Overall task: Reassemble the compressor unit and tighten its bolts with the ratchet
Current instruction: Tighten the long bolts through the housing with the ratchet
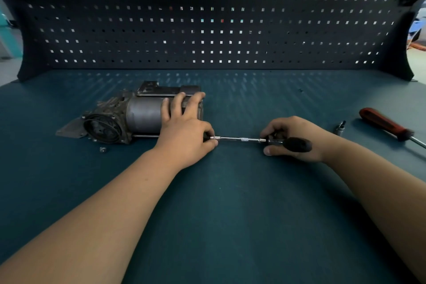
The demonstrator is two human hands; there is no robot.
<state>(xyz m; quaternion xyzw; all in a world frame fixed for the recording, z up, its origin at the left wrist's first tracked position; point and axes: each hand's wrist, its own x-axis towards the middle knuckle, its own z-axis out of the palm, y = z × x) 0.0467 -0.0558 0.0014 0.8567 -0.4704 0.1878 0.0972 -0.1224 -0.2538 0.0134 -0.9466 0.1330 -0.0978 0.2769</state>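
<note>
The teal bench (230, 203) carries the compressor unit (129, 117) at left, 1 small loose metal piece (103, 150) just in front of it, and at right 1 socket (340, 128) near a red-handled screwdriver (387, 125).

We see a dark pegboard (212, 18) as the back wall, nearly full width, with square holes in rows, many lit from behind. Directly below the pegboard a dark teal desk (230, 214) runs toward us, with faint light spots on the strip nearest the pegboard. Left of the pegboard: a teal upright shape (9, 39) and pale floor (7, 69), blurred. Right of the pegboard: a blue-white object (417, 27), too blurred for us to identify. Light is dim overall, brighter past both pegboard edges.
</note>
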